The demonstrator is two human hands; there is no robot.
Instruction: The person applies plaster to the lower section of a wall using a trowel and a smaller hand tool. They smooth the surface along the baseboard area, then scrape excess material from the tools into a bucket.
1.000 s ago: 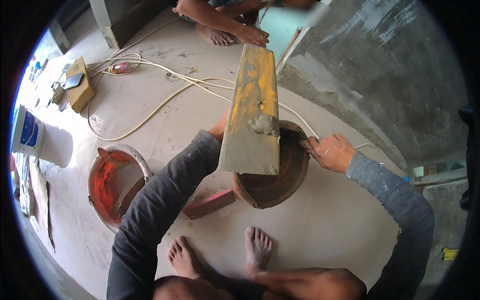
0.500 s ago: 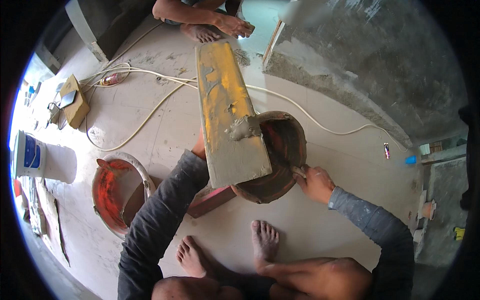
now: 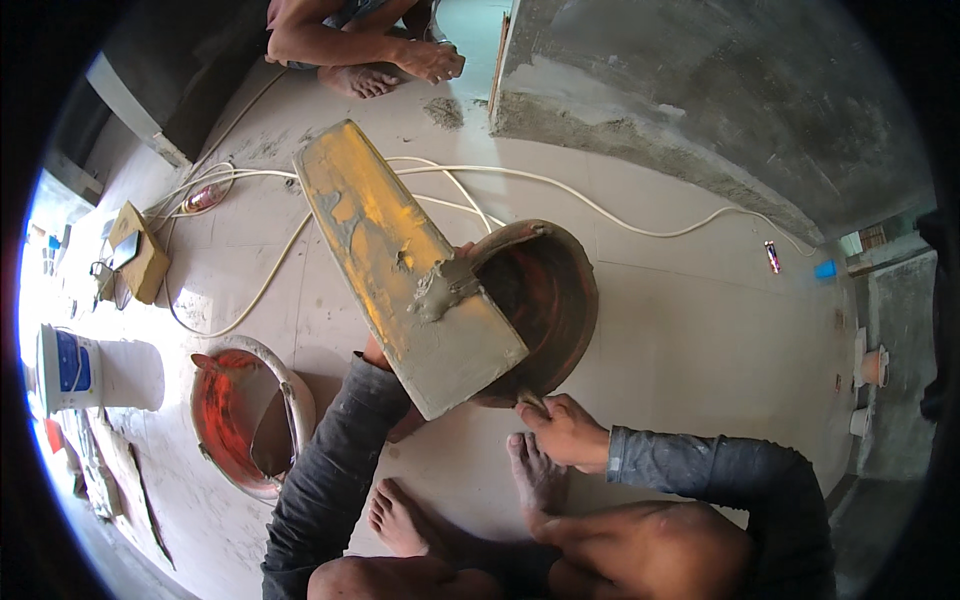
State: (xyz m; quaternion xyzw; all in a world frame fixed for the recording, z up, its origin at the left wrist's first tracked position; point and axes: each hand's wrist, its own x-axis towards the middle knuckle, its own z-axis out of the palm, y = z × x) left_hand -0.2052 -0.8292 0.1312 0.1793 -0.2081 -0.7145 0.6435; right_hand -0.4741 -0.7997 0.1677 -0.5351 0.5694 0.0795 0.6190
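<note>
My left hand (image 3: 374, 353) is mostly hidden beneath a long yellow plastering float (image 3: 375, 240), holding it from below over the bucket's left side. Grey wet plaster coats the float's near end, with a thick lump partway along it. Under and beside it stands a dark bucket (image 3: 578, 330), reddish inside and smeared with plaster. My right hand (image 3: 568, 430), at the bucket's near rim, is closed round the short handle of what looks like a trowel (image 3: 530, 400); its blade is hidden.
To the left stand an orange-lined bucket (image 3: 215, 420) and a white pail (image 3: 75, 370). A pale cable (image 3: 600, 215) crosses the tiled floor beyond. Another person's hand (image 3: 430, 62) shows at the far edge, near a rough plastered wall (image 3: 700, 110). A yellow box (image 3: 150, 265) sits far left.
The float has turned, its far end swinging left. My right hand has moved left and nearer along the bucket's rim with the trowel handle. The view has shifted.
</note>
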